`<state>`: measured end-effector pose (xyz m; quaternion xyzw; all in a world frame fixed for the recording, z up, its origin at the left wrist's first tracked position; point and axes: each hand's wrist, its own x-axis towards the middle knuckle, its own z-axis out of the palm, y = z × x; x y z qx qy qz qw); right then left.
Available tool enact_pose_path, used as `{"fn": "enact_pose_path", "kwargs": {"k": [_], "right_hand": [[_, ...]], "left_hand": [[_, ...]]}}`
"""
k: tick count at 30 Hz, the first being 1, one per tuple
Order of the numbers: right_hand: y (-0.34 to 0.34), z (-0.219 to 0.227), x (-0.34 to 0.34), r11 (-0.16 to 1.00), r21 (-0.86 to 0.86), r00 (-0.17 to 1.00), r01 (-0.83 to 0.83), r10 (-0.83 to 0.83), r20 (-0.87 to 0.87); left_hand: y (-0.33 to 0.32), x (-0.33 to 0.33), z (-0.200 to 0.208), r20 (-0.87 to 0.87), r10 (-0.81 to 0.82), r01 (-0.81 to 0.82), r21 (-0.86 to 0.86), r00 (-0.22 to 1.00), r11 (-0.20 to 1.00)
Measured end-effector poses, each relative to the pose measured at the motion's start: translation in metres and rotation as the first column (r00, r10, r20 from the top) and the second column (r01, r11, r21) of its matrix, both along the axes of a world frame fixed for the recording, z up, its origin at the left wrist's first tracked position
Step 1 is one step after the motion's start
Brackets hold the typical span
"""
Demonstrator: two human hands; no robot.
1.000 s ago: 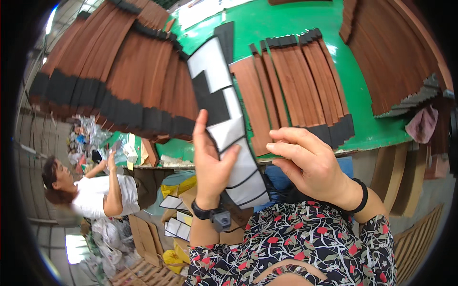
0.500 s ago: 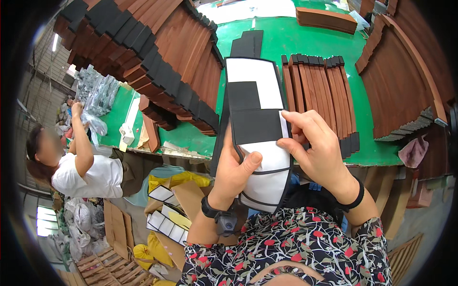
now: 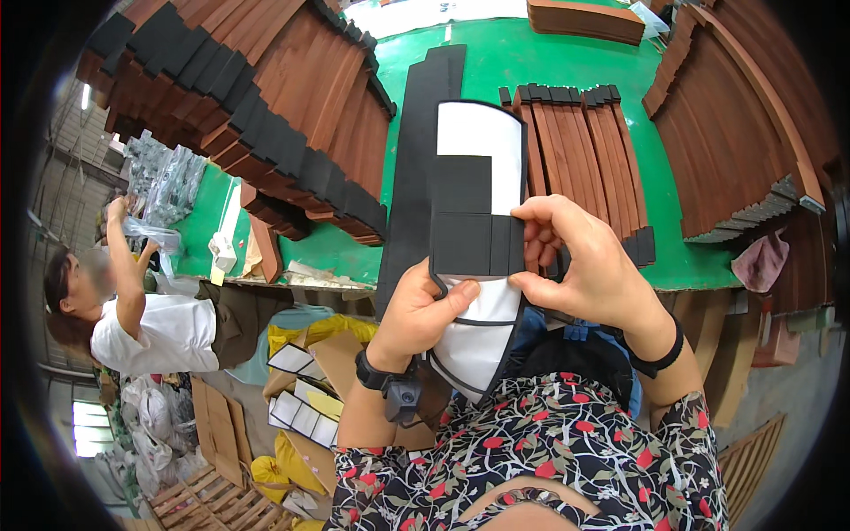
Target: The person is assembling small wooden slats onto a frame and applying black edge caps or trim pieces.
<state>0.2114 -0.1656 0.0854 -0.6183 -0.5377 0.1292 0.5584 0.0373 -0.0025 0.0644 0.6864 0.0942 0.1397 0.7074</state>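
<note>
Since half a second ago, the white margin beside the panel's nearer black patch (image 3: 462,242) has gone under black as far as the right edge, and the panel's near end has curled into a narrower shape. The white panel (image 3: 507,181) is held in front of the floral top (image 3: 567,451), its long axis running away from the body and its far end over the green table (image 3: 496,64).

The left hand (image 3: 414,314) is clamped on the panel's left edge, thumb on the white face just nearer than the black patch, fingers hidden underneath. The right hand (image 3: 584,261) is at the opposite edge, index finger and thumb spread along it beside that patch; whether they pinch the edge or only rest there, I cannot tell. Of the two, the right is nearer the newly covered margin.

Beyond and left of the panel lies a long black strip (image 3: 416,168); to its right, a row of brown slats (image 3: 567,150). Farther left is a large slat stack (image 3: 310,106), farther right another stack (image 3: 735,150).
</note>
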Motion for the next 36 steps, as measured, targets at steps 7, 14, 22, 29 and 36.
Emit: {"fn": "enact_pose_path", "kwargs": {"k": [7, 14, 22, 29, 36], "right_hand": [[0.001, -0.012, -0.007, 1.000, 0.007, 0.937, 0.013, -0.010, -0.350], [-0.004, -0.012, 0.001, 1.000, -0.008, 0.983, -0.012, 0.010, -0.182], [-0.012, -0.017, 0.025, 0.999, 0.041, 0.873, 0.020, 0.003, -0.488], [-0.025, -0.022, 0.036, 0.888, 0.257, 0.779, 0.382, -0.160, -0.607], [-0.051, -0.042, 0.029, 0.901, 0.142, 0.766, 0.410, -0.256, -0.590]], "left_hand": [[0.001, 0.011, 0.004, 0.009, 0.067, -0.067, 0.129, 0.998, 0.989], [0.001, 0.013, 0.007, -0.046, -0.003, 0.007, 0.099, 0.999, 0.995], [0.025, 0.010, 0.000, -0.065, -0.057, 0.062, 0.080, 0.996, 0.995], [0.061, 0.065, 0.007, 0.273, 0.435, -0.402, 0.884, 0.858, 0.239], [0.087, 0.106, -0.029, 0.310, 0.429, -0.244, 0.948, 0.848, -0.203]]}}
